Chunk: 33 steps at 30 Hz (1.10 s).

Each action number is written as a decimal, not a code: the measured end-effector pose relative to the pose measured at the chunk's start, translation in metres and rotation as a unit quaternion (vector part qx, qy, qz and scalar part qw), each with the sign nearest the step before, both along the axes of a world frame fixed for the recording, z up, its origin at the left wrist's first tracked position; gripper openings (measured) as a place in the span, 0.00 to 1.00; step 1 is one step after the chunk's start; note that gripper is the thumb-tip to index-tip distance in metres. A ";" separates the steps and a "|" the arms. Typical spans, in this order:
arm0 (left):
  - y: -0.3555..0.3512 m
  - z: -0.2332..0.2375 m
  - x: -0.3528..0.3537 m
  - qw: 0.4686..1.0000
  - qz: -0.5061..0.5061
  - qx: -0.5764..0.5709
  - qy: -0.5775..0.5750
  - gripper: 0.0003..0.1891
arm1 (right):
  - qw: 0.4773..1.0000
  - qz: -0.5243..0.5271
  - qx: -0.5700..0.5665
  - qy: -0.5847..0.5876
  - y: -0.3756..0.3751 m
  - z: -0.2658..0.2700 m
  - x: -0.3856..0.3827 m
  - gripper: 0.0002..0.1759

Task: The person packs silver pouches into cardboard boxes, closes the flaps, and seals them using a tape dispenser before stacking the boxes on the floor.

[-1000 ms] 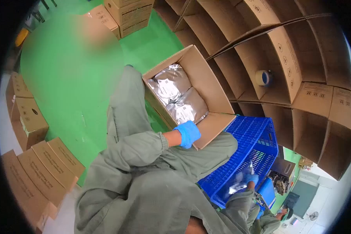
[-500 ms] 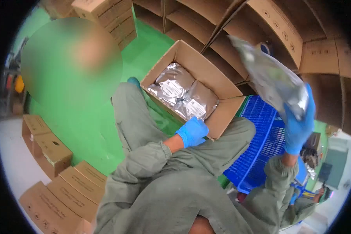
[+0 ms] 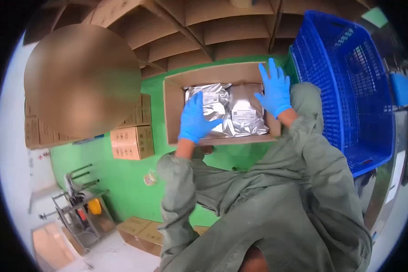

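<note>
In front of me stands an open cardboard box (image 3: 172, 109) holding silver foil bags. One bag (image 3: 216, 100) lies in the left half, another bag (image 3: 245, 102) in the right half, both with white printed labels. My left hand (image 3: 196, 120), in a blue glove, is held over the left bag with thumb and fingers apart, covering part of it. My right hand (image 3: 275, 90), gloved the same, is spread at the box's right end, its fingers pointing up past the rim. Neither hand holds anything.
A blue plastic crate (image 3: 319, 68) stands at my right, beside my knee. Cardboard compartments (image 3: 233, 31) line the far side. Closed cartons (image 3: 132, 143) sit on the green floor at left, near a metal frame (image 3: 84, 213). A blurred disc hides the upper left.
My right hand has let go of the foil bag it held up and moved to the box's right end. My left hand has left the near edge and opened. The view has turned.
</note>
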<state>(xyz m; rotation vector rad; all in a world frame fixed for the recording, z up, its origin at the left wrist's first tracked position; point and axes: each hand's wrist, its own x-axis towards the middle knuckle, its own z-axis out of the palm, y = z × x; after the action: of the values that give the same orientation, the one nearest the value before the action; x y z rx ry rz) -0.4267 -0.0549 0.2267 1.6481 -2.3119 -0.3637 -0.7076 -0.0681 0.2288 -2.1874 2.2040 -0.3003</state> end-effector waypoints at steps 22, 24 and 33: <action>-0.019 -0.090 0.030 0.940 -0.163 0.136 -0.268 0.79 | 0.973 0.007 -0.047 -0.226 -0.001 -0.016 0.004 0.27; -0.019 -0.081 0.026 0.927 -0.176 0.160 -0.291 0.80 | 0.973 0.007 -0.057 -0.225 0.003 -0.016 -0.001 0.24; -0.011 0.052 -0.003 0.958 -0.112 -0.121 -0.235 0.45 | 0.959 0.001 -0.079 -0.272 0.054 0.033 -0.042 0.33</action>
<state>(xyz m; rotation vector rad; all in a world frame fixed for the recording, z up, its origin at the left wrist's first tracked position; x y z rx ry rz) -0.4298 -0.0657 0.2791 1.4741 -2.7580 0.2955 -0.7491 -0.0141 0.2614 -1.8648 1.9168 -0.9738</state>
